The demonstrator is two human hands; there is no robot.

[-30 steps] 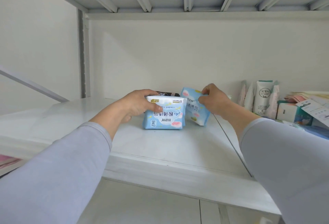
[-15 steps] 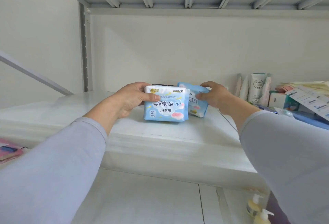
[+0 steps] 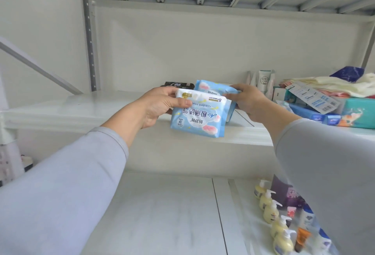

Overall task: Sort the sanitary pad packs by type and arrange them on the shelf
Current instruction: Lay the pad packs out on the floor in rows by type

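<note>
The front light-blue plastic sanitary pad pack with pink clouds (image 3: 199, 116) hangs in front of the white metal shelf's (image 3: 81, 106) front edge, its print upside down and its long axis roughly level, left to right. The left hand (image 3: 160, 105) pinches its top left corner, thumb on the face and fingers curled behind. Just behind it, a second matching light-blue pack (image 3: 213, 90) is gripped at its right end by the right hand (image 3: 248, 100), fingers curled round it. A black pack (image 3: 178, 85) lies on the shelf behind them.
</note>
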